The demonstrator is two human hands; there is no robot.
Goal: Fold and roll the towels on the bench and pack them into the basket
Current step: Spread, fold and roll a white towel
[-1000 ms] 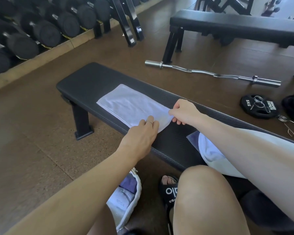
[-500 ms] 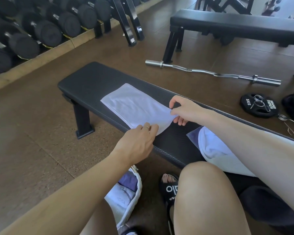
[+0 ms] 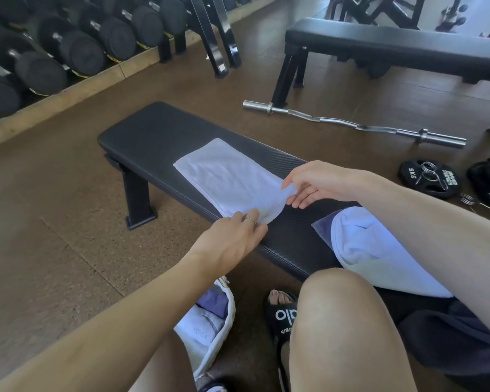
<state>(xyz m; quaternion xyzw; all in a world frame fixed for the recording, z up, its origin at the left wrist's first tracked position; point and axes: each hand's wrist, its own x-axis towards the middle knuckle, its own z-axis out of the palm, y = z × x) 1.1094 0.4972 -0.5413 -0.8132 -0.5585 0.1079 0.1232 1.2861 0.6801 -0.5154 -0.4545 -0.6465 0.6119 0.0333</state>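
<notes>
On the desk (image 3: pixel 153 131), the folded towel (image 3: pixel 224 174) lies flat at centre, its near end now lifted. Right hand (image 3: pixel 320 183) fingers pinch the corner at 3 o'clock of the towel; left hand (image 3: pixel 232 244) fingers pinch the corner at 6 o'clock. A second ago that end lay flat under both hands; likely the roll is starting. Basket (image 3: pixel 227 309), at 6 o'clock on the floor, holds packed towels; a loose pile (image 3: pixel 374 250) waits at 4 o'clock.

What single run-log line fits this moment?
left hand: pinches towel | right hand: lifts towel corner | basket: on floor
</notes>
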